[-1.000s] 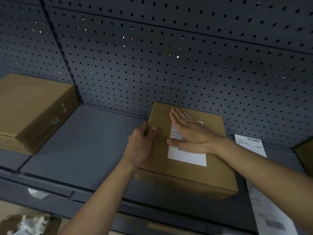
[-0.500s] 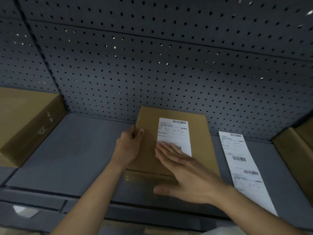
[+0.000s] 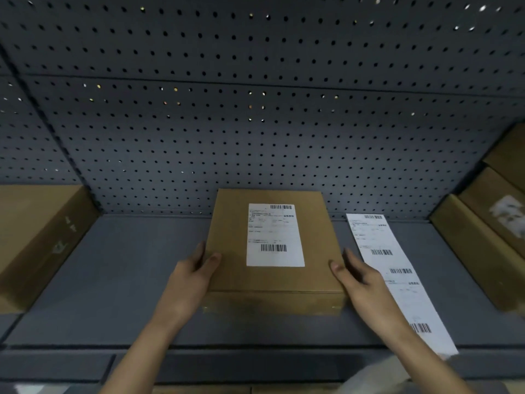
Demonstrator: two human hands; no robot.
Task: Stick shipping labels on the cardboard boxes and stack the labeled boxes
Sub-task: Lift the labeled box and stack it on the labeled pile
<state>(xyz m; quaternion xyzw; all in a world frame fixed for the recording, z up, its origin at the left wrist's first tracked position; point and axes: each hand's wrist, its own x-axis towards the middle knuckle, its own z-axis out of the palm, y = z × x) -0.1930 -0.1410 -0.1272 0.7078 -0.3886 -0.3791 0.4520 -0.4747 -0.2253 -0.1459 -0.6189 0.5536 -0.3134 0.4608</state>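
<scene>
Done so far: the cardboard box (image 3: 233,277) in front of you has its shipping label (image 3: 275,234) stuck flat on the top face, barcodes showing, with no lifted corner that I can see.

Where the box is: it lies flat on the shelf (image 3: 119,280), its far end up against the pegboard (image 3: 255,123) and between your two hands.

Still to do: this box looks ready to be stacked, and it is not yet on any pile. The stack of boxes (image 3: 488,223) at your right edge looks like the place for it, as one box there carries a blurred white patch that may be a label. The label strip (image 3: 397,268) lying just right of the box holds several unused labels, so expect more boxes to come. A large box (image 3: 31,231) sits at your left, and I cannot see a label on it.

Left hand (image 3: 187,282): you grip the box's left edge, with the thumb on the top face and the fingers down along the side.

Right hand (image 3: 366,288): it is loosely spread, the thumb tip resting on the top near the right edge and the fingers lying fairly straight beside the right wall. It touches rather than clamps, and it covers part of the label strip.

Next move, as I judge it: close the right hand to match the left before you lift.
</scene>
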